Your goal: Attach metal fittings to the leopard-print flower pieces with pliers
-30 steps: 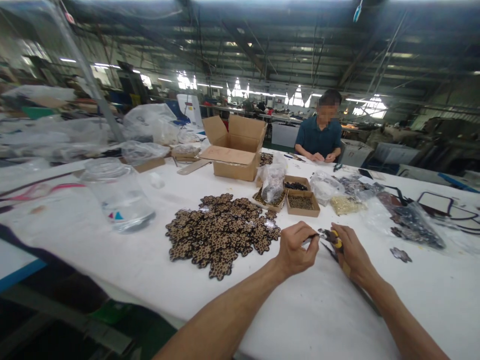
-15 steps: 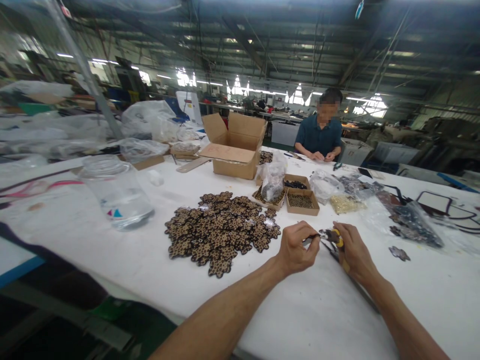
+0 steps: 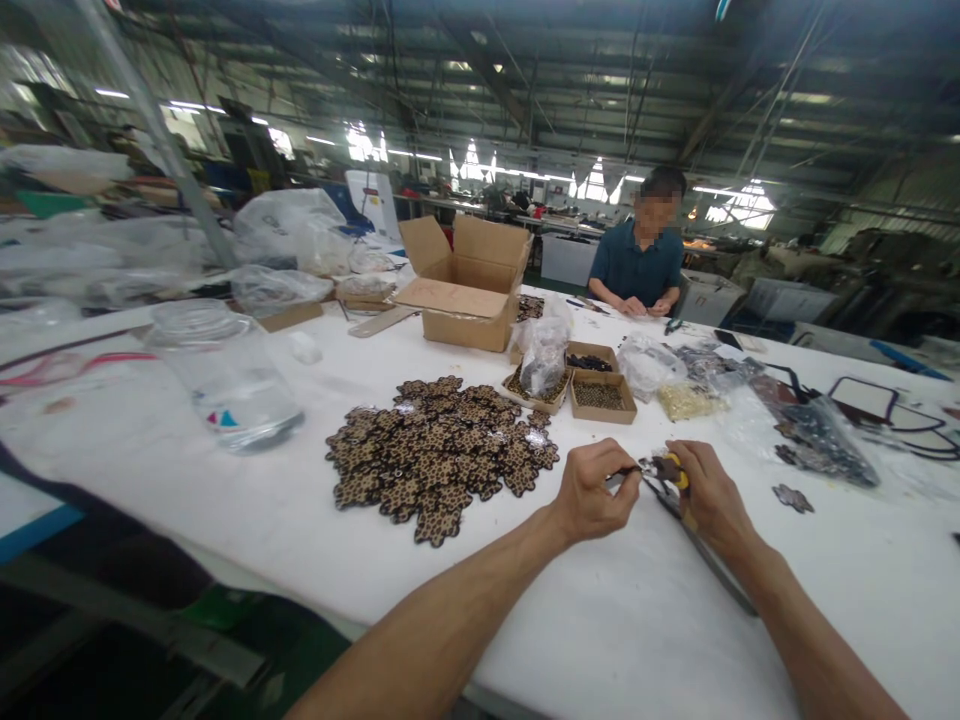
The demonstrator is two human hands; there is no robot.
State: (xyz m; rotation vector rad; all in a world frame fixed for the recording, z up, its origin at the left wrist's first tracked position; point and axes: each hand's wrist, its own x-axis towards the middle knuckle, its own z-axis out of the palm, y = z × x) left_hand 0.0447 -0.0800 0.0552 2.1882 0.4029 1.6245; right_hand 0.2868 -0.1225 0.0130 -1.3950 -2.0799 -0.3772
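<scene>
My left hand (image 3: 600,487) is closed in a pinch on a small dark piece (image 3: 621,477), mostly covered by the fingers. Wrapped round pliers with yellow on the handle (image 3: 672,470) is my right hand (image 3: 709,490); the tool's jaws meet the dark piece at my left fingertips. To the left of my left hand lies a heap of leopard-print flower-shaped pieces (image 3: 439,450) with dark edges. Beyond my hands stand small cardboard trays, one with brass-coloured bits (image 3: 598,396), another with black bits (image 3: 589,362). One loose piece (image 3: 793,499) lies to the right.
A clear water jar (image 3: 225,385) stands at the left. An open cardboard box (image 3: 469,325) is behind the heap. Plastic bags (image 3: 829,445) and dark frames (image 3: 870,400) lie at the right. A person (image 3: 637,255) works across the table (image 3: 247,520).
The whole view has shifted slightly, with the table's contents a little higher and further left. Both hands keep their holds, almost unmoved.
</scene>
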